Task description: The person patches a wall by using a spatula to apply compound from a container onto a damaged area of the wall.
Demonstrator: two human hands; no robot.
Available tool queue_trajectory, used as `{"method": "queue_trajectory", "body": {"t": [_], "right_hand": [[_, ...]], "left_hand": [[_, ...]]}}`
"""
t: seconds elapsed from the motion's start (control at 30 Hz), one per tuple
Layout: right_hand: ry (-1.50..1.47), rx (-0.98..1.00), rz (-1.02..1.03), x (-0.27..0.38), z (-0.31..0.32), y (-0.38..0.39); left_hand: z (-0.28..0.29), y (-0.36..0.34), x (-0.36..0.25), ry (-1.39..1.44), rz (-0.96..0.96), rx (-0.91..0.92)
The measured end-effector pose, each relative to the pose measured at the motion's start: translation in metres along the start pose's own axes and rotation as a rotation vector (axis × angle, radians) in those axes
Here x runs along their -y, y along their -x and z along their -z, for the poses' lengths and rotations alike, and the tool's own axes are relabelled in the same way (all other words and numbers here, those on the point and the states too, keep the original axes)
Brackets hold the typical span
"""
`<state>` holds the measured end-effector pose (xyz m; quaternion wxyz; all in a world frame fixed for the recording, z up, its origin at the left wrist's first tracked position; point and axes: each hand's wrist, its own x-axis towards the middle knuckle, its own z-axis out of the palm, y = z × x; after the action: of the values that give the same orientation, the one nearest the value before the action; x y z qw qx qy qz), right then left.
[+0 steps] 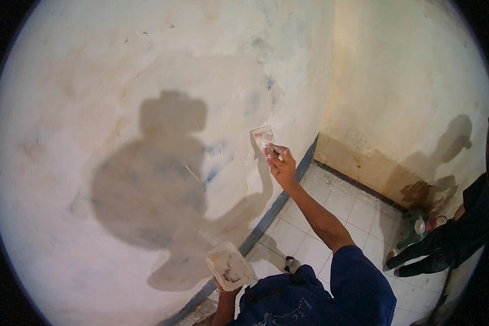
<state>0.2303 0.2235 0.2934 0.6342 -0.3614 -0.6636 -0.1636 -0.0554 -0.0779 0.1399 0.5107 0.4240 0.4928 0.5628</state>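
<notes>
My right hand (282, 164) is closed round the handle of a putty knife (263, 135). The knife's broad blade is smeared with white and lies at the wall (223, 103); whether its edge touches I cannot tell. Low on the left, my left hand (226, 289) grips a pale rectangular plastic tub (216, 267) from below, most of its fingers hidden under it. Whitish paste with darker patches covers the tub's inside. Pale coating with blue and brownish stains shows on the wall around the blade.
A blue-grey skirting strip (280, 203) runs along the wall's foot above white floor tiles (313, 187). The adjoining wall (386, 81) is yellowish with a brown damp band. At right stands another person in dark clothes (445, 244), beside a green object (417, 227) on the floor.
</notes>
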Motion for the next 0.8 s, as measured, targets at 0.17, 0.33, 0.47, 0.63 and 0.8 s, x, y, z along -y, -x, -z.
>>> {"method": "queue_trajectory", "body": {"t": [0.17,0.33,0.47,0.63,0.8], "right_hand": [[0.230,-0.054,-0.066,-0.018,0.020,-0.080],[0.166,-0.040,-0.203,-0.052,-0.005,-0.104],[0.233,0.071,0.038,-0.015,-0.001,-0.031],[0.211,0.011,-0.056,-0.043,0.020,-0.069],[0.338,0.160,-0.208,-0.066,0.005,-0.093]], "left_hand": [[-0.005,0.001,-0.015,-0.449,-0.207,-0.063],[-0.019,-0.004,-0.015,-0.551,-0.274,-0.050],[-0.003,-0.001,0.007,-1.088,-0.576,-0.059],[-0.023,-0.009,-0.003,-1.073,-0.640,0.039],[-0.035,-0.019,0.004,-0.446,-0.140,-0.040]]}}
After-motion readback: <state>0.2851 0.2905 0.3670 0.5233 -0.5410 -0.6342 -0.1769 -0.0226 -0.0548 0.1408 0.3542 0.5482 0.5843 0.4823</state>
